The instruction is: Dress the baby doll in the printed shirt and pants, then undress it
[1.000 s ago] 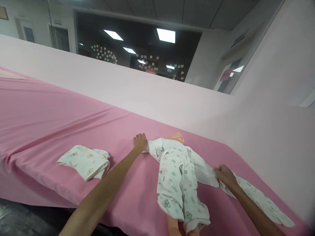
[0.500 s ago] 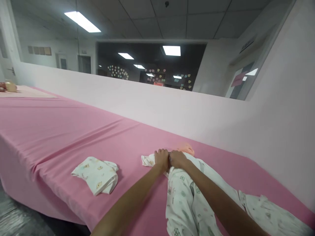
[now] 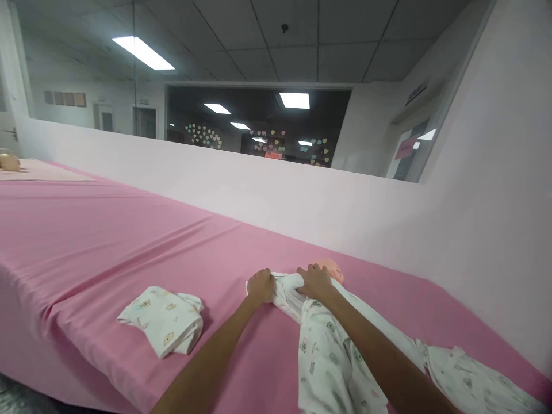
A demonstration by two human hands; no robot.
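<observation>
A white printed baby garment [image 3: 321, 345] lies spread on the pink cloth, its open front hanging toward me. My left hand [image 3: 260, 287] is closed round the outer end of its sleeve [image 3: 287, 293], which is stretched sideways. At the shoulder end of that sleeve, my right hand [image 3: 317, 282] grips the fabric with bent fingers. Just behind the right hand shows a peach-coloured rounded doll's head [image 3: 332, 269], mostly hidden. To the left lies a small folded white cloth [image 3: 166, 319] with bear prints, untouched.
Pink cloth [image 3: 129, 230] covers the long table, with creases across it. More printed white fabric [image 3: 478, 374] stretches to the right. A white wall [image 3: 259, 187] with a window runs along the back. A gold-coloured object [image 3: 9, 162] stands far left on a pale mat [image 3: 52, 171].
My hands have moved apart: the left slid outward to the sleeve's end, while the right moved slightly right. The sleeve between them now shows stretched out. The view has tilted up a little.
</observation>
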